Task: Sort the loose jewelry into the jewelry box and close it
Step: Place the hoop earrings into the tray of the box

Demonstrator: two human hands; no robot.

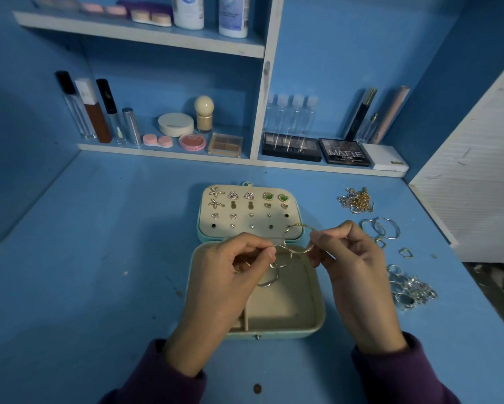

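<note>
A mint jewelry box (317, 310) lies open on the blue desk, its lid panel (249, 225) studded with several pairs of earrings. Above the beige tray, my left hand (230, 275) and my right hand (349, 258) each pinch gold hoop earrings (296, 246) that hang tangled together between them. One silver hoop (266, 282) dangles below my left fingers over the tray. Loose jewelry lies to the right of the box: a chain pile (355, 201), thin hoops (383, 228), small rings (405, 252) and a silver heap (411, 290).
Shelves at the back hold cosmetics: tubes (90, 112), a powder compact (175, 124), eyeshadow palettes (344, 153) and a white box (386, 158). A white panel (478, 182) closes the right side. Blue desk surface stretches left of the box.
</note>
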